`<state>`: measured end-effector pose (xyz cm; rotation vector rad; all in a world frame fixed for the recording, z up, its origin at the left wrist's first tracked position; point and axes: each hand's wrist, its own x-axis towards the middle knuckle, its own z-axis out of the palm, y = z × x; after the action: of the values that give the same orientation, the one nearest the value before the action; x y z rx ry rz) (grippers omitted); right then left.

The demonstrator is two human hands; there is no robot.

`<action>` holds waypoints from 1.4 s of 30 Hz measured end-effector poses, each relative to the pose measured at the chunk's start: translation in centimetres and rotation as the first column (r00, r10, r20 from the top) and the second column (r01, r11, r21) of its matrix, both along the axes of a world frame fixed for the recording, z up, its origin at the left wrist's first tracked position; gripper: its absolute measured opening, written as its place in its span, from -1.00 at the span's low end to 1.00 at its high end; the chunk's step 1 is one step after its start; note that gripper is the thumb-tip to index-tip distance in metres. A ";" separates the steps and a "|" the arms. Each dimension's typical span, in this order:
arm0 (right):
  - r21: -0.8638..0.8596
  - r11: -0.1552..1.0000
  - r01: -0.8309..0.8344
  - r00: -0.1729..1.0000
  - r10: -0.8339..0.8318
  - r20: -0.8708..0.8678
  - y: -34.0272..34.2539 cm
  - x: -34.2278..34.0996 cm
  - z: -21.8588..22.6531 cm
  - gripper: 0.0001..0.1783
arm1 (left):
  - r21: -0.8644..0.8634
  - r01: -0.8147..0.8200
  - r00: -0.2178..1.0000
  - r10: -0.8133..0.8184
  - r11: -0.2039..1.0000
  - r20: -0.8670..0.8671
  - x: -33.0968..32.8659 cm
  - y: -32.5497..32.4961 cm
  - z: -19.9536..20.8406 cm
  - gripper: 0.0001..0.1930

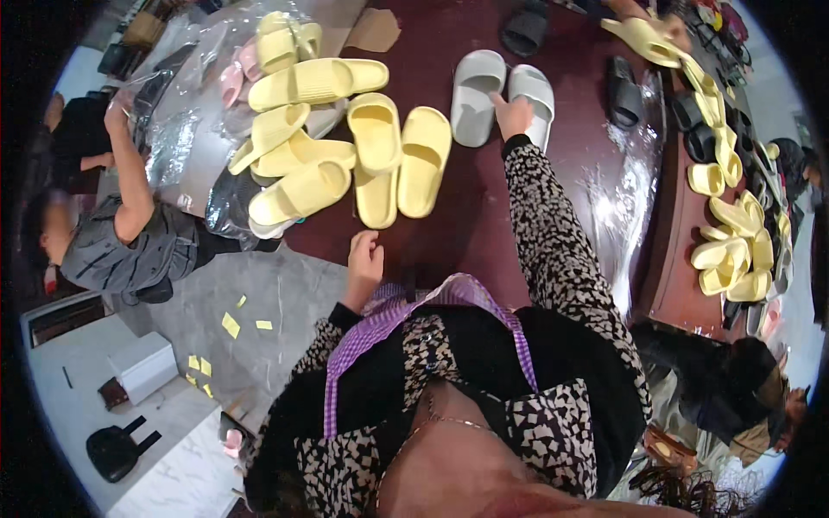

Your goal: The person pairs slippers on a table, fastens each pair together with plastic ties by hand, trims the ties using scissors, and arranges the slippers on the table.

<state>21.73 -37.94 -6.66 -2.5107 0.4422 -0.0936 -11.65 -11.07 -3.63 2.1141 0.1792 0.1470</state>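
Observation:
A pair of grey slide slippers lies side by side on the dark red table. My right hand point(515, 116) is on the right grey slipper point(542, 91), its fingers closed at the inner edge and partly hidden; the left grey slipper point(477, 99) lies just beside it. My left hand point(364, 266) hovers at the table's near edge, empty, with loosely bent fingers apart. Just beyond it are yellow slides: one upright-lying slide point(423, 164), and another point(375, 134) overlapping a third point(376, 198). Further left, several more yellow slides point(302, 194) lie in a loose heap.
Clear plastic wrap point(194, 112) covers the table's left side, near pink slippers point(231, 84). Black slides point(623, 91) lie to the right. Yellow slides point(734, 255) cover another table at far right. A person in grey point(129, 250) is at left; another hand point(676, 33) holds a yellow slide.

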 end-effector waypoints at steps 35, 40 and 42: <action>0.130 0.966 0.223 0.923 -0.252 0.290 -38.2 -27.3 6.9 -0.74 | 0.584 0.082 0.995 -0.035 0.808 -0.091 17.2 -7.5 -3.5 -0.65; 0.112 0.941 0.318 0.946 -0.323 0.028 -28.3 -28.0 -0.2 -0.75 | 0.325 0.310 0.935 -0.225 0.894 -0.275 16.0 -14.5 -4.6 -0.65; 0.003 0.939 0.344 0.917 -0.337 0.215 -25.8 -27.9 -2.5 -0.78 | 0.250 0.462 0.883 -0.414 0.851 -0.220 14.3 -16.2 -4.4 -0.66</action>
<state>-6.22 -63.71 -9.12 -2.3976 0.7895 -0.5050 2.62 -27.28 -7.99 2.4085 -0.2553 -0.2882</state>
